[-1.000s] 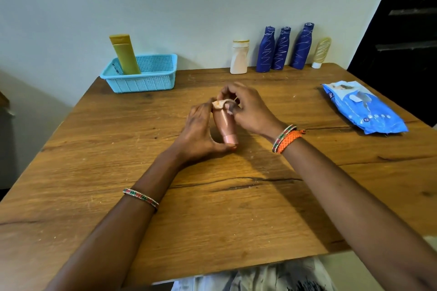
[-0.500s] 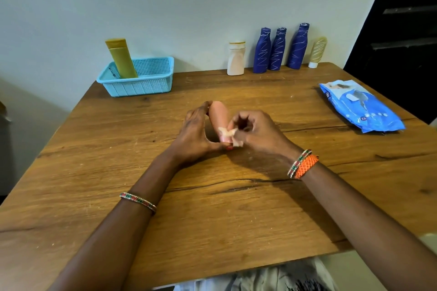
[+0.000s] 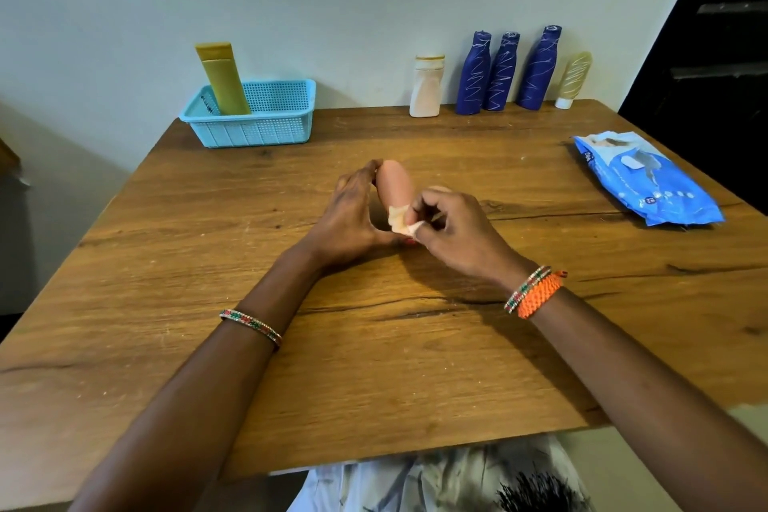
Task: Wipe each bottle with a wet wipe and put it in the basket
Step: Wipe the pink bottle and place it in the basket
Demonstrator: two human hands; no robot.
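Observation:
A small pink bottle point(image 3: 397, 185) stands at the middle of the wooden table point(image 3: 374, 345). My left hand point(image 3: 353, 216) grips it from the left side. My right hand point(image 3: 453, 231) pinches a crumpled wet wipe point(image 3: 401, 220) against the bottle's lower part. A light blue basket point(image 3: 266, 125) sits at the back left with a yellow tube point(image 3: 224, 79) leaning in it. Along the back wall stand a white bottle point(image 3: 426, 87), three dark blue bottles point(image 3: 505, 73) and a pale yellow tube point(image 3: 573, 79).
A blue pack of wet wipes point(image 3: 644, 179) lies at the table's right edge. A dark doorway point(image 3: 715, 33) is behind it on the right. The wall runs close behind the bottles and basket.
My right hand has brought the wipe down from the bottle's top to its lower part. My left hand keeps its grip on the bottle.

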